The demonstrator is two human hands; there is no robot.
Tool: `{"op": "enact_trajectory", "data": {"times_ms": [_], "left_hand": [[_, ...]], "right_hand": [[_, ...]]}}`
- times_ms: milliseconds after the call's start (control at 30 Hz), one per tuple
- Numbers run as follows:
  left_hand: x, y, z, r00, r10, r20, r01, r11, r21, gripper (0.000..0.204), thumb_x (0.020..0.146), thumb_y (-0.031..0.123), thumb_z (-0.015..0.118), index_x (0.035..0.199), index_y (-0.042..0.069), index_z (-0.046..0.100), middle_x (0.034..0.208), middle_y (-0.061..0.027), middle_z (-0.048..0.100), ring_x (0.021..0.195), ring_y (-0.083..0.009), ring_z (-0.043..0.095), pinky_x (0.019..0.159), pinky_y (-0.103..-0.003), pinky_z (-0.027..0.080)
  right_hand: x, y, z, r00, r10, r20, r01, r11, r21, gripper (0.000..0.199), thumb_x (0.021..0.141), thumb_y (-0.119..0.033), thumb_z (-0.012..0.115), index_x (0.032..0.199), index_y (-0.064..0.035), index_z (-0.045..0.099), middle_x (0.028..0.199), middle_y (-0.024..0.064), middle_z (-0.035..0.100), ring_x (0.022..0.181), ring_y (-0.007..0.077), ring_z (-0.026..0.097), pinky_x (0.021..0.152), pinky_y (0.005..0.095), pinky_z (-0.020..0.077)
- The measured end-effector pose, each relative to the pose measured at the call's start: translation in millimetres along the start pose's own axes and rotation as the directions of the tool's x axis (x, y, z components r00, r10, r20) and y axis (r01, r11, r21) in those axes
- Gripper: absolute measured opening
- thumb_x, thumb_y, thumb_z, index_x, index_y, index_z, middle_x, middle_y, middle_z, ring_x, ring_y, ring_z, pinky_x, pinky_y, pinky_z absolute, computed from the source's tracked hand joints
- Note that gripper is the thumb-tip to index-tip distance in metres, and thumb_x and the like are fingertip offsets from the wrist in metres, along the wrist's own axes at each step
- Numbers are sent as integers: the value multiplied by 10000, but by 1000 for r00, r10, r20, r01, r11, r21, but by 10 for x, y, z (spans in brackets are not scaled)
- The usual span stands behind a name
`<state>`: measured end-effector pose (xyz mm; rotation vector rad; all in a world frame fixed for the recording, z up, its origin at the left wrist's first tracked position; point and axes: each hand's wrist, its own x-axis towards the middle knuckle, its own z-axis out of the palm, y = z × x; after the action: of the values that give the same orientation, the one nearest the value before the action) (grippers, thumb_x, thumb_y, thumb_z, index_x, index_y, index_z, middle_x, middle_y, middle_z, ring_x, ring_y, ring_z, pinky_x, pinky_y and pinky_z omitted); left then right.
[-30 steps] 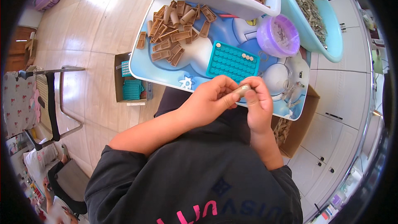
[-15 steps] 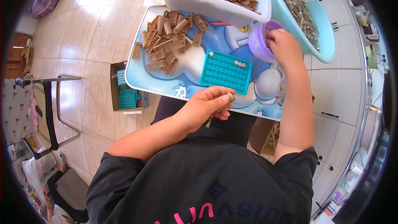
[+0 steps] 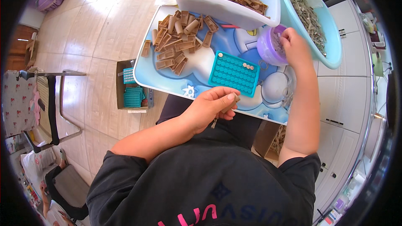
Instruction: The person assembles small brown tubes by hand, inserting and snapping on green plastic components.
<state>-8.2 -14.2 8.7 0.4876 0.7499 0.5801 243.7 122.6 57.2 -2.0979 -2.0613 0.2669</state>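
Note:
My left hand (image 3: 217, 104) is closed around a brown plastic piece (image 3: 235, 99) just in front of the table's near edge; a thin metal part (image 3: 214, 123) pokes out below its fingers. Over the right side of a purple tub (image 3: 268, 52), my right hand (image 3: 294, 47) has its fingertips pinched together. Small greyish bits lie inside that tub, and whatever the fingertips grip is too small to make out. Between the hands sits a teal tray (image 3: 233, 80) with rows of round cells; a few pale round pieces (image 3: 248, 66) rest in it. Brown plastic pieces (image 3: 176, 37) are heaped to its left.
A white bin (image 3: 226, 5) of brown pieces stands at the table's far side. Beside it, a light-blue basin (image 3: 331, 54) holds metal parts. On the floor at left is a box (image 3: 121, 88) with teal trays. White cabinets (image 3: 343, 96) line the right.
My right hand has shifted from inside the purple tub toward its right rim. My left hand keeps its hold on the brown plastic piece. The whole view has swung slightly.

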Motion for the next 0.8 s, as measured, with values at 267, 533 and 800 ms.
{"op": "enact_trajectory", "data": {"times_ms": [267, 533, 800], "left_hand": [[20, -17, -19, 999, -49, 25, 53, 980, -193, 296, 942, 249, 482, 1163, 57, 530, 892, -30, 572, 741, -113, 569, 717, -258, 494], [62, -43, -26, 995, -21, 96, 51, 944, -325, 294, 944, 230, 469, 1142, 21, 526, 941, -51, 586, 837, -139, 580, 767, -283, 495], [80, -105, -70, 989, 80, 128, -24, 920, -392, 253, 930, 192, 488, 1096, 10, 546, 965, -58, 593, 844, -147, 571, 807, -284, 471]], "right_hand": [[-413, -7, 1, 923, -137, -359, 236, 940, 248, 164, 829, -53, 551, 975, -37, 622, 939, 133, 632, 814, 263, 609, 730, 331, 470], [-1325, -472, 318, 946, 13, -323, 216, 718, 662, 73, 859, -52, 569, 901, 0, 601, 767, 74, 564, 668, 143, 568, 613, 242, 447], [-1647, -681, 586, 906, -167, -390, 395, 665, 633, 129, 792, 32, 619, 919, 5, 619, 779, 103, 590, 690, 196, 586, 626, 265, 461]]}}
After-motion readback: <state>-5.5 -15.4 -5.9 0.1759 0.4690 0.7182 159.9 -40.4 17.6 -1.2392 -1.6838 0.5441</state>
